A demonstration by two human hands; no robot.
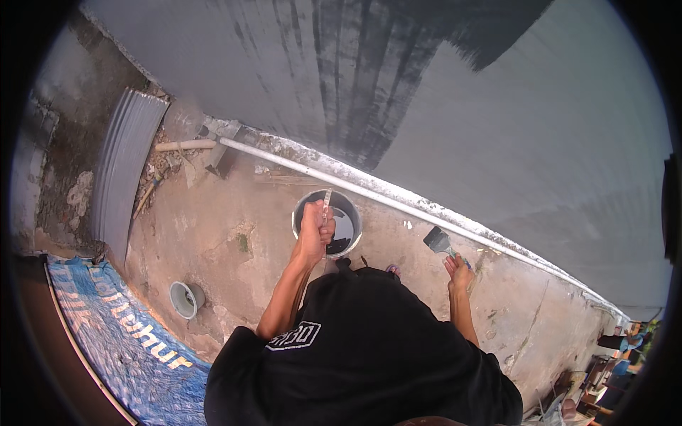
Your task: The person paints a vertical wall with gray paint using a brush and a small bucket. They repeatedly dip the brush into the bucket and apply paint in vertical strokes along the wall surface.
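My left hand (318,224) is closed around the handle of a grey bucket (359,219), whose opening faces me. Dark liquid with a glossy surface lies inside it. Out to the right, my right hand (459,272) grips a wide paintbrush (439,241) by its handle; the bristles are dark and point up and left. Beyond both hands rises a grey wall (506,160), which bears a dark, streaky painted patch (362,69) with ragged edges.
A white pipe (341,177) runs along the wall's foot. Left are a corrugated sheet (125,165), rubble, a small grey bucket (197,298) and a blue tarpaulin (106,330) bearing writing. Another person (618,342) and clutter are at far right.
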